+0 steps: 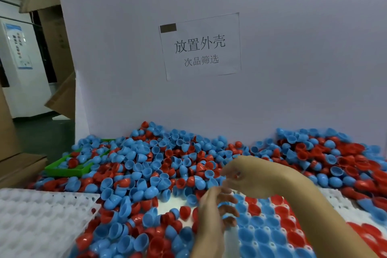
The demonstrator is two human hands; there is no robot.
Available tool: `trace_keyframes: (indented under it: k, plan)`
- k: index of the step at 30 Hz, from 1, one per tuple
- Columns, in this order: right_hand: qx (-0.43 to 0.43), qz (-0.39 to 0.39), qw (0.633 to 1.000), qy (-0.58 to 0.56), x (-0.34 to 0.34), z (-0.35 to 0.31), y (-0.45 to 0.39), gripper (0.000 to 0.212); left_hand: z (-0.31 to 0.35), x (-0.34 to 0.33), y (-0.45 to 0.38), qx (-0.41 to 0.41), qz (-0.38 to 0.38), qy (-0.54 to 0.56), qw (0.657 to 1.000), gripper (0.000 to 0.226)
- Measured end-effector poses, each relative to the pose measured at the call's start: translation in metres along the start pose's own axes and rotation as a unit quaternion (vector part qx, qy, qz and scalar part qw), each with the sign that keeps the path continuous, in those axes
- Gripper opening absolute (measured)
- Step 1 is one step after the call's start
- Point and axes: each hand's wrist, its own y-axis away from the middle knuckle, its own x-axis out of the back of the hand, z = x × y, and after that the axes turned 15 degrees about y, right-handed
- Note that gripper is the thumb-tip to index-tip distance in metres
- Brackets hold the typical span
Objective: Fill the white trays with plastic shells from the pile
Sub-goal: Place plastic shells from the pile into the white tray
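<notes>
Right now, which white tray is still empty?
The left tray: its cups hold no shells. The tray under the hands is mostly filled with blue and red shells.

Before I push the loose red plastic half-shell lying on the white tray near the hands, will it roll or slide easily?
The red plastic half-shell looks thin and hollow, so it is probably very light. Its domed, glossy surface suggests it would rock or skid at a touch. On the dimpled white tray, it may catch in a pocket.
</notes>
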Motion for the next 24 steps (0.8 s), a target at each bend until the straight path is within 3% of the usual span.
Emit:
trace_keyframes:
  k: [1,3,6,9,13,15,17,19,24]
  plan:
    - [-0.054,-0.037,0.998,-0.015,-0.014,0.015,0.006,0.037,-0.001,0.002,0.000,-0.032,-0.010,-0.048,0.998,0.025]
    - [-0.084,-0.031,0.996,0.019,-0.036,0.052,0.025,0.033,-0.004,0.003,-0.001,-0.100,-0.038,-0.185,0.977,0.029]
    - [-0.089,0.017,0.996,-0.019,-0.052,0.076,0.041,0.032,-0.005,0.003,0.001,-0.176,-0.072,-0.373,0.908,0.028]
    - [-0.112,0.071,0.988,-0.075,-0.077,0.104,0.055,0.028,-0.001,0.000,-0.003,-0.202,-0.081,-0.475,0.853,0.025]
    - [-0.116,0.136,0.979,-0.097,-0.097,0.108,0.061,0.022,0.013,-0.006,-0.027,-0.231,-0.035,-0.559,0.795,0.015]
    - [-0.112,0.161,0.974,-0.113,-0.102,0.109,0.063,0.021,0.020,-0.006,-0.044,-0.244,0.013,-0.637,0.731,0.018]
    - [-0.113,0.176,0.970,-0.127,-0.106,0.111,0.066,0.021,0.026,-0.005,-0.060,-0.235,0.045,-0.695,0.678,0.031]
    - [-0.122,0.194,0.964,-0.134,-0.105,0.108,0.071,0.021,0.028,-0.006,-0.074,-0.194,0.040,-0.738,0.646,0.045]
    - [-0.131,0.202,0.961,-0.138,-0.112,0.101,0.077,0.024,0.024,-0.005,-0.104,-0.063,0.031,-0.796,0.602,0.079]
